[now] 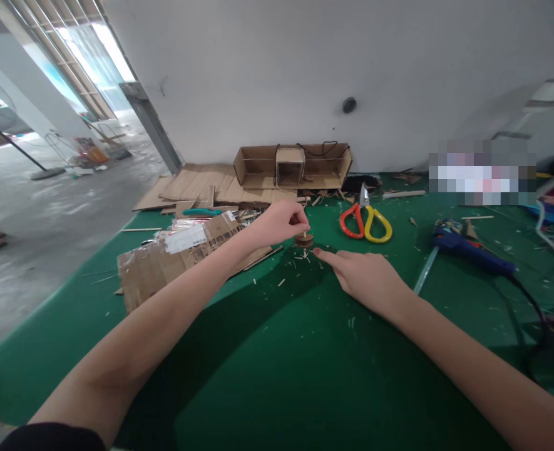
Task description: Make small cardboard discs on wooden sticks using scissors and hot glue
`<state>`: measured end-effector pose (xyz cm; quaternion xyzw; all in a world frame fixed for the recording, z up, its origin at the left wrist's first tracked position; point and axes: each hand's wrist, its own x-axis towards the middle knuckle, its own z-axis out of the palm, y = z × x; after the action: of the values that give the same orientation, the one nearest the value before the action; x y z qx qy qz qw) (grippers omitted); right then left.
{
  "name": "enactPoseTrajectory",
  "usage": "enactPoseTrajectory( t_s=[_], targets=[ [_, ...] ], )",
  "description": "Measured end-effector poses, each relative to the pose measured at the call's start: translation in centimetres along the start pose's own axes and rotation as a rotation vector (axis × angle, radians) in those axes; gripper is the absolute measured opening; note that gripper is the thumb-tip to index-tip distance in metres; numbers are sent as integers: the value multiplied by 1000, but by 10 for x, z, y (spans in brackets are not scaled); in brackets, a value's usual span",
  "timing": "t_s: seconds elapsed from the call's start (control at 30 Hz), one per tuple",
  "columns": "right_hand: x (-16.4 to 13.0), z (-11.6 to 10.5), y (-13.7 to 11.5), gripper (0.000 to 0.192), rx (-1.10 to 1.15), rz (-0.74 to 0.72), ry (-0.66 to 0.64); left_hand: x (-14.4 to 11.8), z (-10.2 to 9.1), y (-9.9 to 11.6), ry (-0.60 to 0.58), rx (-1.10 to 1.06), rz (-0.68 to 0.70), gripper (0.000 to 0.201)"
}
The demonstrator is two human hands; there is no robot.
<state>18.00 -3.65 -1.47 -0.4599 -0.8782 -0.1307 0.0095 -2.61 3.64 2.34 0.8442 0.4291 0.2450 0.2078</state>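
Observation:
My left hand (283, 222) is closed in a pinch on a short pale stick (305, 234), which stands at a small round brown cardboard piece (303, 241) on the green table. Thumb and fingertips hide part of the stick. Just to the right, my right hand (364, 275) rests low over the tabletop. Its index finger points at small pale wood scraps (303, 255) beside the round piece, and I see nothing held in it. Scissors (365, 216) with one red and one yellow handle lie open beyond my right hand.
A blue glue gun (474, 252) with a clear glue stick lies at right, its cord trailing. Flattened cardboard (149, 269) covers part of the left side. Against the wall stands a cardboard box structure (258, 172) with black cord. Wood scraps litter the green table (267, 376).

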Motion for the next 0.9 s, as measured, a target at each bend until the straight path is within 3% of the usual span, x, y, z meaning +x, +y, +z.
enactPoseTrajectory(
  t_s=[0.3,0.9],
  targets=[
    [-1,-2,-4,50,6,-3,-55,-2,-1,6,-21,-14,6,10],
    [-2,3,8,47,-20,3,21,0,2,0,-18,-9,1,11]
  ],
)
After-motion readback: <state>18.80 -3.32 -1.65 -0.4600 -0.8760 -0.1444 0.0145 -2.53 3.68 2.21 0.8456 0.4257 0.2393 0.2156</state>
